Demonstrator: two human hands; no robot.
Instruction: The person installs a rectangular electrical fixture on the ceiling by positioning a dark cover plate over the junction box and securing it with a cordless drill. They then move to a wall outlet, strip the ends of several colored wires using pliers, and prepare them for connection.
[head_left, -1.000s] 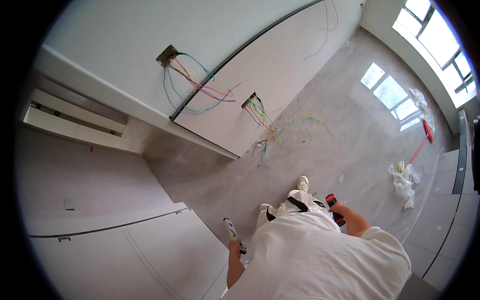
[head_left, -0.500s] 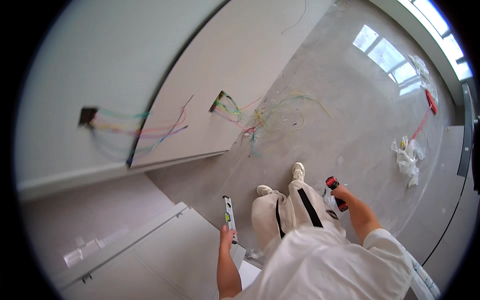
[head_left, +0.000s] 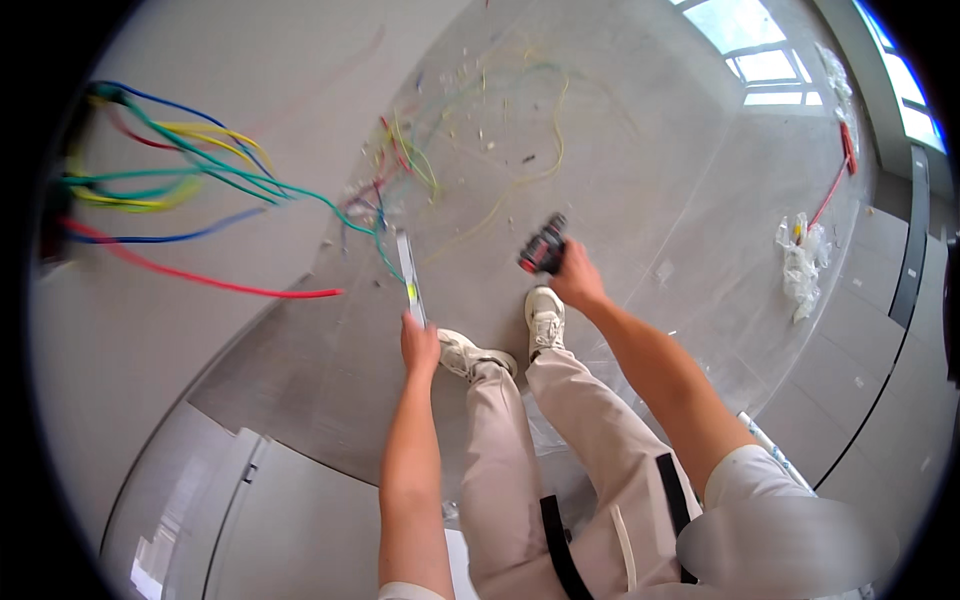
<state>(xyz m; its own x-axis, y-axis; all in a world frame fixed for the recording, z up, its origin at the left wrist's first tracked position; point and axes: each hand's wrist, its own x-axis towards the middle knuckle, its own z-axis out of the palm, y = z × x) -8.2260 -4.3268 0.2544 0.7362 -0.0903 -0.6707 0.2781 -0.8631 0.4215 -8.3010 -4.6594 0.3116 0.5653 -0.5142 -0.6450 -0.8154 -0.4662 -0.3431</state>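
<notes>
My left hand [head_left: 420,345] is closed round the lower end of a spirit level [head_left: 407,265], a slim silver bar with a yellow-green vial, which points away from me. In my right hand [head_left: 577,276] is a black and red cordless drill [head_left: 544,247], held out in front of my right shoe; its handle is hidden by the fingers. To the left, coloured wires [head_left: 240,180] in green, blue, yellow and red stick out of a dark opening in the pale wall panel [head_left: 200,370]. The tip of one green wire hangs close to the level.
Wire offcuts [head_left: 405,160] and debris lie on the grey floor [head_left: 650,200] ahead. At the right are crumpled clear plastic [head_left: 801,265] and a red-handled tool [head_left: 848,150]. A pale flat panel [head_left: 300,525] lies at the lower left.
Both hands have reached forward, carrying the level and the drill away from my body. The view has shifted closer to the wall, so the wires appear larger at the left.
</notes>
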